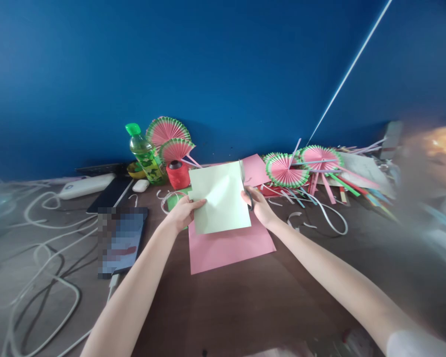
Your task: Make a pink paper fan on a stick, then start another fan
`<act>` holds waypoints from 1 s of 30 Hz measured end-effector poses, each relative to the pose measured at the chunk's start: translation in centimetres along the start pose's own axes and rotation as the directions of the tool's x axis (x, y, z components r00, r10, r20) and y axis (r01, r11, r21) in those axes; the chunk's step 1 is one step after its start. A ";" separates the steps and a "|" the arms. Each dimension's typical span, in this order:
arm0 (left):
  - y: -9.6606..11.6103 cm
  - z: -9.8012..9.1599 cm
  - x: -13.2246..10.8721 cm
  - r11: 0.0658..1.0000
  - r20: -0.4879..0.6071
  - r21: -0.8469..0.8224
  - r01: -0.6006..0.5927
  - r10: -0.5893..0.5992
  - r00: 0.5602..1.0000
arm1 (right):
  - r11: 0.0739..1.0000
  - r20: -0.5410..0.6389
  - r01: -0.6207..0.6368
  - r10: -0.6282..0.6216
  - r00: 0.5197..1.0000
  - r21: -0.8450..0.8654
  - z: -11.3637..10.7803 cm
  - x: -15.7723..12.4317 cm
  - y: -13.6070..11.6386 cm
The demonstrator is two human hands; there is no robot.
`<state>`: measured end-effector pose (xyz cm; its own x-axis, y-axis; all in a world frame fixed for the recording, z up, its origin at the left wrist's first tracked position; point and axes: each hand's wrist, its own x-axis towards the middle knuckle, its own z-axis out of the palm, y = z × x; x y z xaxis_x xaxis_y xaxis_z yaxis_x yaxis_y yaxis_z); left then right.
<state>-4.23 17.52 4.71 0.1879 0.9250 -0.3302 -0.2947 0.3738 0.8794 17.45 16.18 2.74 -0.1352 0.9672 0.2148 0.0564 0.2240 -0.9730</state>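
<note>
A pale green sheet of paper (pixel 223 203) is held up in front of me, tilted slightly. My left hand (pixel 184 212) pinches its left edge, thumb on the near face. At the sheet's right edge, my right hand (pixel 259 204) grips a pair of scissors (pixel 250 199) with dark handles; the blades point away along that edge. I cannot tell whether the blades are apart. Beneath the green sheet, a larger pink sheet (pixel 226 253) lies on the table. Another pink paper (pixel 255 169) shows behind the scissors.
Pink-and-green folded paper fans (pixel 288 169) lie at the back right among paper strips. A green-capped bottle (pixel 146 156), a red spool (pixel 177 174) and more fans (pixel 168 131) stand by the blue wall. A phone (pixel 122 243) and white cables (pixel 55 277) lie on the left.
</note>
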 end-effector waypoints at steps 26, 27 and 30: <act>0.0 -0.6 0.5 0.998 -0.034 -0.003 -0.055 0.055 0.998 | 0.999 -0.008 -0.032 0.032 0.999 -0.011 -0.4 0.0 0.5; 0.2 -0.8 0.6 0.997 -0.051 -0.005 -0.080 0.080 0.996 | 0.998 0.020 -0.061 0.061 0.998 0.024 -0.4 -0.1 0.4; 0.9 -1.5 0.7 0.987 -0.134 -0.038 -0.153 0.147 0.980 | 0.977 0.100 -0.164 0.151 0.983 0.137 -0.3 -0.3 0.1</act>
<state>-5.79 18.61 4.72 0.0155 0.9706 -0.2403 -0.3553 0.2300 0.9060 17.76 15.92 2.56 -0.2234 0.9732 0.0554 -0.0579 0.0435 -0.9974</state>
